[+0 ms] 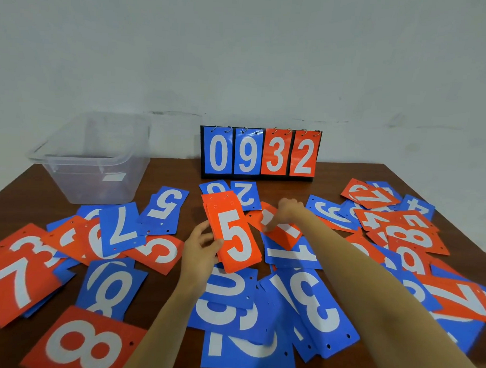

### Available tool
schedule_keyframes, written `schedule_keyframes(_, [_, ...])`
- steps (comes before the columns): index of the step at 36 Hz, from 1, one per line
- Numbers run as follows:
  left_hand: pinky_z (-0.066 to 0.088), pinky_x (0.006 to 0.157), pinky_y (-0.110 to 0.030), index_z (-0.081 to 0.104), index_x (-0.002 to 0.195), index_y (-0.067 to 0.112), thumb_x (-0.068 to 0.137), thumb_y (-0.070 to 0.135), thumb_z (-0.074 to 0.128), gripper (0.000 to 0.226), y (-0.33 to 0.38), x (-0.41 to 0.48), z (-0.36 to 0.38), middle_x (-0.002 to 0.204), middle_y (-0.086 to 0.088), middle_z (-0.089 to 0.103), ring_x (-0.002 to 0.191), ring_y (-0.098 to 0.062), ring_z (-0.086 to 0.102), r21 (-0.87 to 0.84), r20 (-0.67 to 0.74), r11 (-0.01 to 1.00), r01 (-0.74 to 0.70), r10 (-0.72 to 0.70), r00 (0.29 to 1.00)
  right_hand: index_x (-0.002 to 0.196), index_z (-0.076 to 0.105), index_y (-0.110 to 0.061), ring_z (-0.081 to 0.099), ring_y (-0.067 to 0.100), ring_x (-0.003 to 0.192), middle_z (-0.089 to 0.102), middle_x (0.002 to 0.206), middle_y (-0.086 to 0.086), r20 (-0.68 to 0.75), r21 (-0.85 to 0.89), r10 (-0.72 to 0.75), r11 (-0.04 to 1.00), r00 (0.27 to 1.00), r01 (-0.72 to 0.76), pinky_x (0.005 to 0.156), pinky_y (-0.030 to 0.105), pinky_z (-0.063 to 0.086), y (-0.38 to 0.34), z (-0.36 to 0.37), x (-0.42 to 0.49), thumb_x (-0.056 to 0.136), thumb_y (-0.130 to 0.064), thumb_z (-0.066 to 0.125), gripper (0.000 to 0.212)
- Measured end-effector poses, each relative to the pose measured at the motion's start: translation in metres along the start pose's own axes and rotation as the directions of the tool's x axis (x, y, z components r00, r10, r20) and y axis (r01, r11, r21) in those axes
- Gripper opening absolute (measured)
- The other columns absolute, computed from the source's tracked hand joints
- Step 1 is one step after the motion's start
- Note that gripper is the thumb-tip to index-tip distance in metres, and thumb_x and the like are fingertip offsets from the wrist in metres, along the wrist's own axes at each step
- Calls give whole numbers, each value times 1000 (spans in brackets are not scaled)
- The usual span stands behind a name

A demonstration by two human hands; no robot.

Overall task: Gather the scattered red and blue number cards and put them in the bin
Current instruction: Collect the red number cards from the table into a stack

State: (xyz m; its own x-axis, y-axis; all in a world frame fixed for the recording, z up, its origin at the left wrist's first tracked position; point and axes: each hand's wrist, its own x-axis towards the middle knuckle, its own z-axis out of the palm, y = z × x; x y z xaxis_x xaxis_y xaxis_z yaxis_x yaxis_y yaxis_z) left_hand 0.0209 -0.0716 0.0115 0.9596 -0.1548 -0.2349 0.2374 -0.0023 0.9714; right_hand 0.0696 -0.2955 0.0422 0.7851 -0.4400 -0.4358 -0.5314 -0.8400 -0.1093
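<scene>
Gathering step: left hand (203,248) grips the red card stack (236,233) (5 uppermost); right hand (288,210) pinches a loose red card (283,230). Next: lift it onto the stack.

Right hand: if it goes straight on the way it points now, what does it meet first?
The right hand has fingertips on a red card. Straight on along the forearm's line, it would probably meet the blue 2 card first; depth is unclear.
</scene>
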Motion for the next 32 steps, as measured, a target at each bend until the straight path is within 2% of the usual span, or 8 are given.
schedule_keyframes(3, [53, 86, -44, 43, 137, 21, 88, 9, 62, 53, 0, -2, 0, 120, -3, 59, 116, -26, 57, -6, 11, 1000, -6, 6, 1000, 129, 47, -9, 42, 33, 125, 47, 133, 14, -85, 31, 12, 999, 996, -10, 103, 42, 41, 2, -2, 3, 76, -45, 74, 69])
schedule_keyframes(8, [54, 83, -42, 43, 136, 22, 88, 9, 62, 53, 4, -8, 5, 121, -3, 60, 115, -26, 58, -11, 39, 1000, -13, 14, 999, 87, 57, -8, 57, 23, 79, 60, 88, 10, -240, 153, 10, 988, 971, 28, 68, 31, 48, 22, -18, -8, 91, -19, 55, 12])
schedule_keyframes(15, [53, 86, -43, 44, 135, 22, 90, 7, 60, 50, 14, -31, 23, 117, -2, 60, 113, -25, 59, -44, 123, 997, -70, 75, 990, 103, 67, -3, 62, 22, 87, 67, 101, 10, -540, 402, 40, 890, 841, 216, 77, 33, 49, 71, -46, -71, 95, -18, 50, 24])
schedule_keyframes(18, [54, 78, -36, 45, 135, 21, 90, 6, 59, 49, 17, -45, 34, 111, 0, 60, 103, -20, 60, -64, 165, 993, -98, 108, 980, 103, 66, -7, 60, 17, 89, 65, 99, 5, -545, 663, 34, 629, 838, 406, 80, 29, 49, 89, -41, -121, 95, -17, 54, 18])
schedule_keyframes(21, [56, 69, -28, 46, 134, 22, 90, 6, 59, 48, 17, -59, 45, 103, 5, 64, 94, -15, 64, -114, 229, 989, -98, 122, 966, 94, 65, -13, 64, 13, 84, 67, 94, 1, -433, 816, -10, 420, 901, 397, 69, 21, 50, 101, -20, -158, 94, -20, 57, 11])
schedule_keyframes(24, [57, 64, -25, 48, 129, 27, 89, 6, 60, 46, 16, -73, 57, 103, 4, 66, 91, -12, 67, -151, 296, 985, -78, 121, 947, 95, 65, -11, 61, 12, 80, 65, 87, -2, -422, 808, 32, 466, 906, 360, 65, 18, 49, 110, 6, -169, 91, -18, 60, 10])
schedule_keyframes(29, [58, 70, -28, 49, 126, 28, 88, 7, 62, 46, 10, -92, 75, 105, -2, 68, 93, -14, 68, -170, 395, 984, -55, 120, 911, 82, 63, -20, 61, 19, 89, 64, 88, -2, -491, 764, 118, 535, 863, 361, 84, 36, 53, 118, 39, -171, 88, -18, 64, 5])
schedule_keyframes(32, [57, 67, -25, 48, 128, 29, 88, 7, 62, 48, 6, -98, 82, 106, -3, 67, 92, -12, 68, -164, 413, 985, -50, 114, 904, 83, 58, -23, 57, 13, 86, 57, 85, -9, -507, 757, 150, 547, 849, 356, 72, 25, 50, 115, 50, -171, 87, -21, 66, 9])
